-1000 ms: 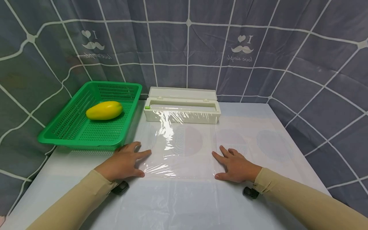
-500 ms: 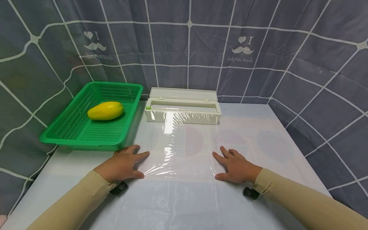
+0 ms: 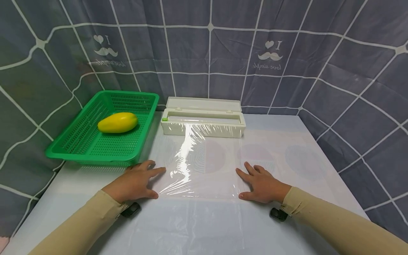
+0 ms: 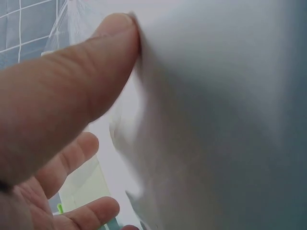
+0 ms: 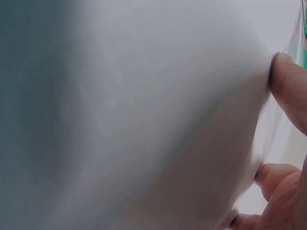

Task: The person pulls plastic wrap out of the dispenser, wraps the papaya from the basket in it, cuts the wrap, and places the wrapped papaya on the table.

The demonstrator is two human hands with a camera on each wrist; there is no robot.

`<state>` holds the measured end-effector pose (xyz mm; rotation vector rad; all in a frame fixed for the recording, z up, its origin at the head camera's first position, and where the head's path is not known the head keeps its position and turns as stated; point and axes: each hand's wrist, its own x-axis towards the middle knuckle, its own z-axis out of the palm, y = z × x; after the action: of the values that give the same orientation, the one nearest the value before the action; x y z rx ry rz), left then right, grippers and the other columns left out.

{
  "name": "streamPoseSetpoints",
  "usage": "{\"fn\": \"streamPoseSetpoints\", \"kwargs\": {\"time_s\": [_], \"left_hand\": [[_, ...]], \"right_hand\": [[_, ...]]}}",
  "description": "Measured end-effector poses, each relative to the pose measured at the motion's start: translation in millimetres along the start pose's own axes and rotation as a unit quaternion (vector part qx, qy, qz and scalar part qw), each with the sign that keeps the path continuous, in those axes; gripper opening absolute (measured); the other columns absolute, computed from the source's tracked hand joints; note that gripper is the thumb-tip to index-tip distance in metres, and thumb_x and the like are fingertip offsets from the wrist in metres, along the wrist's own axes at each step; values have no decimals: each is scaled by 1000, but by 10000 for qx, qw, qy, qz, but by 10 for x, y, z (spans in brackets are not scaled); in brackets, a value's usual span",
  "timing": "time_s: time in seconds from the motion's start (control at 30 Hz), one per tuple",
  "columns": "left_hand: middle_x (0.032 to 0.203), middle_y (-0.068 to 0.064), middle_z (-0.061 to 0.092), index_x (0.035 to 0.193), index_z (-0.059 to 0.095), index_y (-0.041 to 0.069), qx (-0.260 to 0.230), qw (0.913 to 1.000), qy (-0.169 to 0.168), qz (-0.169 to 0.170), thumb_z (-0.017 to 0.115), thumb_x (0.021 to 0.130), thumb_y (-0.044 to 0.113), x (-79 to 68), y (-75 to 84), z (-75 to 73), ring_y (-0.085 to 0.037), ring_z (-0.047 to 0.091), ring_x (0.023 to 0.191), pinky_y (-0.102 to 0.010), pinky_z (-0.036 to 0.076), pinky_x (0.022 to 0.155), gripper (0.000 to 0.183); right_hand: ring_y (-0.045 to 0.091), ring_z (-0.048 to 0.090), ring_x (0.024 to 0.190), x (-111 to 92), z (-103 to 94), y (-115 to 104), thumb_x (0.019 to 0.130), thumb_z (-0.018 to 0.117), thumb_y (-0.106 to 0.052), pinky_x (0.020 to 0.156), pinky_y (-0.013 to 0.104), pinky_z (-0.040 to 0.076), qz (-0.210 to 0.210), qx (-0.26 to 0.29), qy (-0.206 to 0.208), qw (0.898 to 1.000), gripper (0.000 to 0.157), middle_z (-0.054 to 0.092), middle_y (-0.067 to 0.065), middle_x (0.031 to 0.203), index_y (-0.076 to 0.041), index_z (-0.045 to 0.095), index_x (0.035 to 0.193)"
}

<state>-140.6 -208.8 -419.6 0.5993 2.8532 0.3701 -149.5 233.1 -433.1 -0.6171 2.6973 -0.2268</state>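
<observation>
While the desk [image 3: 197, 226] lies beneath, clear film [image 3: 207, 184] runs from the white dispenser [image 3: 204, 114] beyond to lie between the spread left grip [image 3: 135, 180] and equally spread right grip [image 3: 262, 183]; pressing both sides evenly should best keep it smooth.

Legible wording appears on the grey wall cloth [image 3: 188, 46] only, in white, at two places, and reads mirror-reversed. Right-hand print [image 3: 270, 56]: capital "I" beside a heart [image 3: 269, 44], a moustache [image 3: 270, 56] beneath, then "love simple" in small slanted lettering, clearly readable. Left-hand print [image 3: 106, 52]: same "I", heart and moustache, same order; the lower line also reads "love simple", though the word "simple" is faint and partly distorted.
</observation>
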Motion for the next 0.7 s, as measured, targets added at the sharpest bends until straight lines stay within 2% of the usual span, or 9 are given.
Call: {"fn": "streamPoseSetpoints", "kwargs": {"time_s": [0.23,0.7], "left_hand": [[150,-23,49,142,61,17,-96,9999,-48,-135,95,74,41,24,6,-4,-49,56,129,-75,39,107,79],[151,-24,49,142,62,16,-62,9996,-209,-161,94,74,41,1,27,-58,-53,53,131,-76,36,107,80]], "right_hand": [[61,26,152,12,-5,13,94,71,-60,125,67,25,-38,-17,-2,10000,93,22,28,172,-17,32,167],[60,25,153,-7,-9,5,94,71,-61,125,67,24,-5,19,-27,10000,94,21,26,173,-18,31,167]]}}
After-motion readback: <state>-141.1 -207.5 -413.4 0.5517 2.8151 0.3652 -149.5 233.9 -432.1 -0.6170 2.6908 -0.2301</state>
